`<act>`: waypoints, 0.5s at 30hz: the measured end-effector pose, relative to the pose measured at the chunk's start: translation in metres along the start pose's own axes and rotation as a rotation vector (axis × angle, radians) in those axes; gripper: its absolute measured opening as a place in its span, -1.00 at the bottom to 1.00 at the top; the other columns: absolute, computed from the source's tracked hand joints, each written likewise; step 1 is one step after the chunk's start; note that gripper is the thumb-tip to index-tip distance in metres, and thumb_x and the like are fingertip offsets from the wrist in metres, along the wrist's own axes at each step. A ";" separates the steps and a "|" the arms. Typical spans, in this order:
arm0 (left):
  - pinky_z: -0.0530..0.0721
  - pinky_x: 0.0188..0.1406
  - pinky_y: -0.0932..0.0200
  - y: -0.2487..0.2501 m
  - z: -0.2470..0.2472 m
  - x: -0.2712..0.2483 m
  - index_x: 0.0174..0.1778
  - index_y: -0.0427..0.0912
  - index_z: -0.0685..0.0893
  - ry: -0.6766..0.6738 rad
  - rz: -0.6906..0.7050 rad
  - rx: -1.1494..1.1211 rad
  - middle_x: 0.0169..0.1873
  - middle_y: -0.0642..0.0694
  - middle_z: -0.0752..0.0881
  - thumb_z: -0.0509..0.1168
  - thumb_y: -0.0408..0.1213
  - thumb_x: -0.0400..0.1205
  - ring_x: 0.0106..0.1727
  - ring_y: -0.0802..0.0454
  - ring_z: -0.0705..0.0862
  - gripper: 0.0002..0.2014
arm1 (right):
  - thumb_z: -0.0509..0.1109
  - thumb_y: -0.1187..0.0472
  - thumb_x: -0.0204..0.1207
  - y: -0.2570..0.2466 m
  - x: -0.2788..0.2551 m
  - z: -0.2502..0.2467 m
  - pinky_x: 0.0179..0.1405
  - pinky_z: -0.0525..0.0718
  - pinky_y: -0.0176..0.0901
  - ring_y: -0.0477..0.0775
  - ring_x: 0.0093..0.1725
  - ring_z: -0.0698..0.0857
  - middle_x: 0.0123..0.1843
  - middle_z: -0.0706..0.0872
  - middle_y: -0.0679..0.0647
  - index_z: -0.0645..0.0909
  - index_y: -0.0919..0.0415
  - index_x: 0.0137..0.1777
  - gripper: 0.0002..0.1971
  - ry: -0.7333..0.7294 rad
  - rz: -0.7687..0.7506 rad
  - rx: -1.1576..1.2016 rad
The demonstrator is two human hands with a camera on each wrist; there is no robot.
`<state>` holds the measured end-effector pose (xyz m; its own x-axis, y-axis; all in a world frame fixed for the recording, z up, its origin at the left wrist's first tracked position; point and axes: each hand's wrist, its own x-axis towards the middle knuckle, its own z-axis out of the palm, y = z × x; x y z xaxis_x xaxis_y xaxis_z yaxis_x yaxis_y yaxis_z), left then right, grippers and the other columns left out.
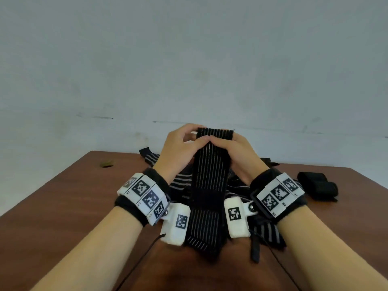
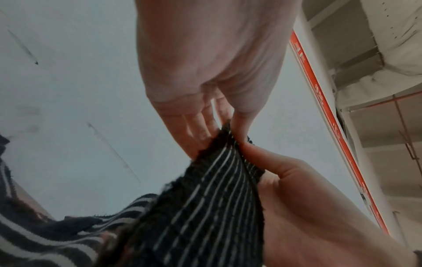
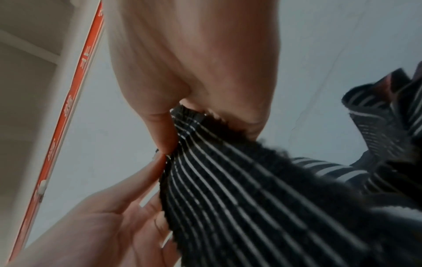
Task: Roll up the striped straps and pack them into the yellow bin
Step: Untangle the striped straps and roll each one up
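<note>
A black strap with thin white stripes [image 1: 207, 179] is held up over the table, and its long tail hangs down towards me. My left hand [image 1: 198, 134] pinches the left corner of its top end between thumb and fingers. My right hand [image 1: 225, 139] pinches the right corner, and the two thumbs meet on the front face. The left wrist view shows my left hand [image 2: 230, 130] gripping the strap [image 2: 205, 207] edge. In the right wrist view my right hand [image 3: 173, 130] does the same on the strap [image 3: 239, 189]. The yellow bin is not in view.
A loose pile of striped straps [image 1: 180, 183] lies on the brown wooden table [image 1: 73, 196] beneath my hands. Dark rolled straps [image 1: 317, 185] lie at the right edge. A small hole [image 1: 107, 164] marks the table's far left. A grey wall stands behind.
</note>
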<state>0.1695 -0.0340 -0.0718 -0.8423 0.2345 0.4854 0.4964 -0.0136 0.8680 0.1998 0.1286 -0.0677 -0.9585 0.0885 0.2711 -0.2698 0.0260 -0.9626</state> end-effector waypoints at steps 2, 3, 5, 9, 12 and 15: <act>0.84 0.02 0.09 -0.011 -0.001 0.005 0.19 -0.19 0.83 0.045 -0.011 -0.028 -0.10 -0.18 0.86 0.44 -0.29 0.71 0.01 -0.05 0.86 -0.84 | 0.40 0.18 0.73 0.008 0.010 0.001 0.42 0.71 0.21 0.17 0.25 0.84 0.20 0.87 0.16 0.76 0.24 0.30 -0.75 -0.035 0.017 0.006; 0.84 0.00 0.10 -0.015 -0.002 0.007 0.17 -0.20 0.83 0.059 -0.042 -0.070 -0.07 -0.19 0.88 0.43 -0.29 0.73 0.00 -0.04 0.87 -0.85 | 0.38 0.15 0.74 0.011 0.014 0.001 0.40 0.72 0.18 0.16 0.23 0.84 0.19 0.88 0.15 0.77 0.23 0.29 -0.75 -0.053 0.029 0.017; 0.82 -0.08 0.20 -0.021 -0.002 0.011 0.16 -0.24 0.83 0.079 -0.091 -0.125 -0.06 -0.16 0.89 0.41 -0.29 0.74 -0.02 0.02 0.88 -0.84 | 0.35 0.13 0.76 0.015 0.021 -0.001 0.24 0.78 0.01 0.10 0.18 0.86 0.16 0.89 0.13 0.77 0.22 0.26 -0.76 -0.071 0.041 0.037; 0.70 -0.21 0.42 -0.026 -0.003 0.019 0.08 -0.26 0.84 0.107 -0.125 -0.111 -0.17 -0.03 0.90 0.42 -0.29 0.74 -0.14 0.19 0.87 -0.87 | 0.42 0.23 0.72 0.022 0.031 -0.004 -0.08 0.77 -0.24 0.01 0.02 0.88 0.08 0.90 0.13 0.78 0.31 0.25 -0.78 -0.025 -0.011 0.008; 0.69 -0.25 0.42 -0.028 -0.009 0.022 0.05 -0.25 0.84 0.108 -0.141 -0.140 -0.21 0.01 0.89 0.42 -0.27 0.74 -0.16 0.19 0.86 -0.87 | 0.47 0.27 0.67 0.024 0.035 -0.012 -0.02 0.78 -0.22 0.00 0.09 0.88 0.11 0.90 0.09 0.79 0.26 0.26 -0.78 -0.053 -0.064 -0.069; 0.71 -0.30 0.38 -0.026 -0.013 0.020 0.08 -0.26 0.83 0.072 -0.126 -0.098 -0.14 -0.04 0.88 0.40 -0.20 0.75 -0.18 0.15 0.85 -0.80 | 0.49 0.31 0.65 0.021 0.032 -0.019 0.10 0.80 -0.13 0.04 0.14 0.87 0.10 0.90 0.08 0.81 0.24 0.23 -0.80 -0.056 -0.115 -0.111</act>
<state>0.1372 -0.0420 -0.0835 -0.9112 0.1697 0.3754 0.3662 -0.0838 0.9268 0.1647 0.1513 -0.0795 -0.9262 0.0228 0.3763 -0.3695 0.1431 -0.9181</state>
